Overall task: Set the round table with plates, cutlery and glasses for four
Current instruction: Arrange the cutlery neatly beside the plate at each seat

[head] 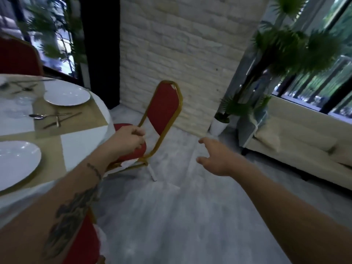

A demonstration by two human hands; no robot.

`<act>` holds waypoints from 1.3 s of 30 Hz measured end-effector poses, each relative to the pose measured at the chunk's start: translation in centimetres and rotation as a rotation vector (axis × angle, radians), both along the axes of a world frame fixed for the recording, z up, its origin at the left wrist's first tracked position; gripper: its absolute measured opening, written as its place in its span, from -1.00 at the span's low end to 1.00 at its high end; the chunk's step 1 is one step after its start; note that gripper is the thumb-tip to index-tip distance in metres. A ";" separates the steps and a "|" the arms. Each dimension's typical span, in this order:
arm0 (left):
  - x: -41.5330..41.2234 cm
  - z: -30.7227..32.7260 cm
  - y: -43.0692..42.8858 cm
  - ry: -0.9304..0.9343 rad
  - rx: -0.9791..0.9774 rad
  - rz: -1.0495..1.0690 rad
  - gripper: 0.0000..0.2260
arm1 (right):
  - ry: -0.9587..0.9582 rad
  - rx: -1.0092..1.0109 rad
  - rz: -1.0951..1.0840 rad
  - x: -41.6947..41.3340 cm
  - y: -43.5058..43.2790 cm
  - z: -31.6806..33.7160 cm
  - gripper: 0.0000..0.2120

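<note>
White plates: we record a far plate [67, 96] and near plate [17, 162] on the round table [83, 141], left.
Cutlery [55, 119]: crossed between them.
Left hand [131, 140]: fingers curled, holding nothing, before red chair [163, 107].
Right hand [213, 157]: fingers spread, empty.

By the red chair [163, 109], the left hand [131, 139] is curled, the right hand [213, 159] spread.
</note>
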State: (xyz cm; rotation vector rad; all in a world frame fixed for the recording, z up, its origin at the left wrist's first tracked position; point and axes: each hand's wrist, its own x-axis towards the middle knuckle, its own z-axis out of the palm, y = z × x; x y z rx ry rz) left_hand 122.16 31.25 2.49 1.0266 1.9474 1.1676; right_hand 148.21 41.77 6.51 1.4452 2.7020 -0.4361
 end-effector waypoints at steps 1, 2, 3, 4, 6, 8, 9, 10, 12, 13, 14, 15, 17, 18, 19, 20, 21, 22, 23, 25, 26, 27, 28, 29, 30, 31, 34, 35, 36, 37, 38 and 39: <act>-0.1 -0.2 0.4 0.010 -0.004 0.018 -0.85 | 0.027 -0.008 0.012 -0.4 1.3 -0.3 -0.37; -0.3 -0.4 0.9 0.025 -0.022 0.044 -0.86 | 0.044 -0.019 0.024 -1.0 3.1 -0.7 -0.37; -0.7 -1.0 1.6 0.037 -0.039 0.081 -0.87 | 0.064 -0.032 0.055 -1.7 5.2 -1.3 -0.37; -1.1 -1.6 2.1 0.058 -0.060 0.123 -0.87 | 0.070 -0.052 0.091 -2.6 7.1 -1.7 -0.37; -1.7 -2.4 2.8 0.082 -0.100 0.202 -0.86 | 0.088 -0.087 0.172 -4.2 10.5 -2.8 -0.37; -2.2 -3.3 3.5 0.068 -0.119 0.317 -0.83 | 0.091 -0.111 0.266 -6.1 13.6 -3.7 -0.39; -2.1 -3.4 3.4 0.056 -0.132 0.348 -0.82 | 0.092 -0.139 0.288 -6.7 14.4 -4.0 -0.40; -2.0 -3.6 3.6 0.042 -0.138 0.401 -0.80 | 0.097 -0.172 0.339 -7.8 15.6 -4.5 -0.39; -1.8 -4.3 4.0 0.012 -0.142 0.492 -0.78 | 0.064 -0.187 0.426 -10.1 17.9 -5.2 -0.35; -1.8 -4.7 3.8 0.004 -0.164 0.546 -0.79 | 0.060 -0.199 0.469 -11.8 18.5 -5.4 -0.34; -1.6 -4.8 3.8 -0.013 -0.182 0.570 -0.79 | 0.059 -0.198 0.490 -13.0 18.8 -5.6 -0.34; -1.7 -5.2 3.7 -0.032 -0.188 0.617 -0.80 | 0.051 -0.214 0.522 -14.5 19.0 -5.6 -0.34; -2.6 -6.0 3.5 -0.048 -0.195 0.716 -0.80 | 0.052 -0.220 0.626 -18.1 19.5 -6.0 -0.38; -2.7 -6.3 3.3 -0.044 -0.205 0.723 -0.80 | 0.055 -0.225 0.648 -18.8 19.3 -6.1 -0.43; -4.0 -6.8 3.5 -0.052 -0.206 0.776 -0.80 | 0.058 -0.235 0.718 -21.6 19.9 -6.4 -0.49; -4.8 -7.4 3.5 -0.057 -0.208 0.798 -0.81 | 0.054 -0.235 0.756 -23.2 20.1 -6.7 -0.54; -5.6 -7.7 3.4 -0.061 -0.216 0.811 -0.81 | 0.068 -0.244 0.782 -24.5 20.2 -6.8 -0.56; -7.0 -8.3 3.6 -0.070 -0.214 0.837 -0.81 | 0.071 -0.257 0.802 -26.5 20.7 -7.4 -0.55; -8.5 -8.8 4.0 -0.085 -0.216 0.859 -0.81 | 0.078 -0.272 0.820 -28.6 21.1 -8.0 -0.53; -11.9 -9.9 4.8 -0.103 -0.208 0.890 -0.80 | 0.068 -0.302 0.828 -32.7 22.1 -9.4 -0.47; -13.7 -10.4 5.4 -0.115 -0.210 0.899 -0.79 | 0.053 -0.312 0.826 -34.9 22.7 -10.2 -0.44; -15.7 -10.8 5.9 -0.131 -0.223 0.905 -0.78 | 0.026 -0.329 0.826 -37.0 23.2 -10.7 -0.41; -17.5 -11.2 6.4 -0.140 -0.242 0.907 -0.77 | -0.001 -0.344 0.821 -39.0 23.7 -11.2 -0.39; -19.5 -11.5 6.8 -0.142 -0.259 0.899 -0.77 | -0.019 -0.356 0.817 -41.0 24.2 -11.7 -0.38; -20.6 -11.7 7.1 -0.136 -0.270 0.891 -0.77 | -0.029 -0.359 0.814 -42.2 24.4 -12.1 -0.37; -22.3 -11.9 7.4 -0.128 -0.283 0.887 -0.76 | -0.030 -0.368 0.813 -43.8 24.6 -12.4 -0.37; -27.2 -12.7 8.4 -0.099 -0.342 0.885 -0.74 | -0.069 -0.404 0.827 -48.7 25.0 -13.6 -0.38; -28.5 -12.9 8.8 -0.083 -0.358 0.886 -0.74 | -0.089 -0.401 0.852 -50.3 25.0 -14.0 -0.37; -29.8 -13.3 9.2 -0.067 -0.366 0.895 -0.74 | -0.105 -0.398 0.873 -51.8 24.9 -14.3 -0.37; -31.1 -13.6 9.8 -0.049 -0.374 0.913 -0.75 | -0.122 -0.390 0.894 -53.5 24.9 -14.8 -0.37; -32.5 -14.1 10.4 -0.042 -0.386 0.942 -0.75 | -0.138 -0.382 0.918 -55.2 24.9 -15.2 -0.39; -33.9 -14.5 11.0 -0.035 -0.401 0.975 -0.75 | -0.159 -0.372 0.949 -56.9 24.8 -15.7 -0.40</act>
